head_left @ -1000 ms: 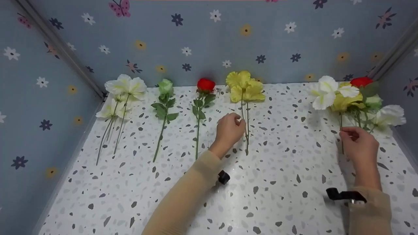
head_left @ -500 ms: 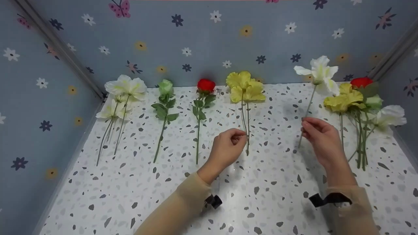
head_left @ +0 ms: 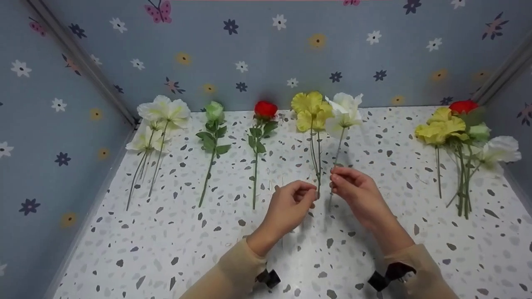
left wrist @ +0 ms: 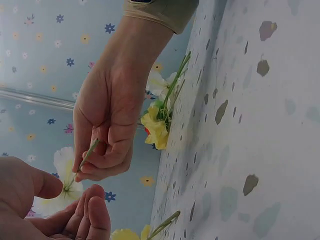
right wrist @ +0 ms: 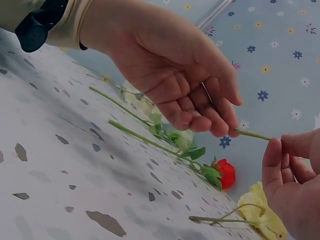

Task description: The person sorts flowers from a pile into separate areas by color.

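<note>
My right hand [head_left: 359, 197] pinches the stem of a white artificial flower [head_left: 345, 110] between thumb and fingers. The flower's head is up, just right of two yellow flowers [head_left: 311, 110] that lie on the floor surface. To its left, my left hand [head_left: 291, 205] is in the air near the lower ends of the yellow flowers' stems, its fingers loosely bent around nothing. In the right wrist view, the free end of the stem [right wrist: 252, 134] points at the fingertips of the left hand [right wrist: 175, 70]; whether they touch is hard to tell.
A mixed bunch [head_left: 465, 137] of yellow, red, green and white flowers lies at the right. Further left are a red rose [head_left: 266, 110], a pale green rose [head_left: 214, 111] and several white flowers [head_left: 164, 112]. A patterned wall [head_left: 266, 54] stands behind.
My right hand has picked the white flower off the bunch at right and carried it left, beside the yellow flowers. My left hand has drawn back toward me from the yellow stems.
</note>
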Available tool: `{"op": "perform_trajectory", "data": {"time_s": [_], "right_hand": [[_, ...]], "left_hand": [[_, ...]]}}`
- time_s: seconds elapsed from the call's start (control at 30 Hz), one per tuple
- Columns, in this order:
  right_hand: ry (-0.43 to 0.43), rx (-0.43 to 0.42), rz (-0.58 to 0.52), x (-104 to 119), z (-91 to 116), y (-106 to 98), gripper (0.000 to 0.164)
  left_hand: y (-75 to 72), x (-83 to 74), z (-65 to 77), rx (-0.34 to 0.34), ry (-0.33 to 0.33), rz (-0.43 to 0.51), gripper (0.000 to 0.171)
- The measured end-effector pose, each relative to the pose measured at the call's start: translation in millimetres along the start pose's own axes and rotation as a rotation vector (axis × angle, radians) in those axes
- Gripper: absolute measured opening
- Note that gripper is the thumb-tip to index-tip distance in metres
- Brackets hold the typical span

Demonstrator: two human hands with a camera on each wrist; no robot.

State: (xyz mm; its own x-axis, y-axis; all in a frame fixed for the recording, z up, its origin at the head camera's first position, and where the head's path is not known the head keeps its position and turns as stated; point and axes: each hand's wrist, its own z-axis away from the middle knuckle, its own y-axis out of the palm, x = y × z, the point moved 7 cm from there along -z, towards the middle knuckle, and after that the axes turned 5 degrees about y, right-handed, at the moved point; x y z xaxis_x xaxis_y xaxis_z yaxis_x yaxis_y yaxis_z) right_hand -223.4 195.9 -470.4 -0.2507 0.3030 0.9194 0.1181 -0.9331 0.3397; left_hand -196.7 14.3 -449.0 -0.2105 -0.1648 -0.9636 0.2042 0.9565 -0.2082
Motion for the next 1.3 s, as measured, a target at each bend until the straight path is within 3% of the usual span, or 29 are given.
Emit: {"op": "perform_trajectory", "data": {"time_s": [0.27,0.47,0.6,1.3], "right_hand": [[-0.027,0.028,-0.004,-6.5,3.4,9.5,0.026],[-0.031,0.042,0.026,-8.0,1.9,13.7,0.035],[-0.049,0.044,0.075,-6.3,1.5,14.7,0.041],[-0.144,-0.016,0.363,6.3,9.9,20.1,0.03]], "left_hand": [[13.7,5.9,9.5,0.076,-0.027,0.04,0.019],[16.6,5.6,11.8,0.096,-0.03,0.073,0.014],[18.6,5.8,11.9,0.101,-0.045,0.106,0.016],[16.7,9.8,11.5,0.044,-0.055,0.144,0.005]]}}
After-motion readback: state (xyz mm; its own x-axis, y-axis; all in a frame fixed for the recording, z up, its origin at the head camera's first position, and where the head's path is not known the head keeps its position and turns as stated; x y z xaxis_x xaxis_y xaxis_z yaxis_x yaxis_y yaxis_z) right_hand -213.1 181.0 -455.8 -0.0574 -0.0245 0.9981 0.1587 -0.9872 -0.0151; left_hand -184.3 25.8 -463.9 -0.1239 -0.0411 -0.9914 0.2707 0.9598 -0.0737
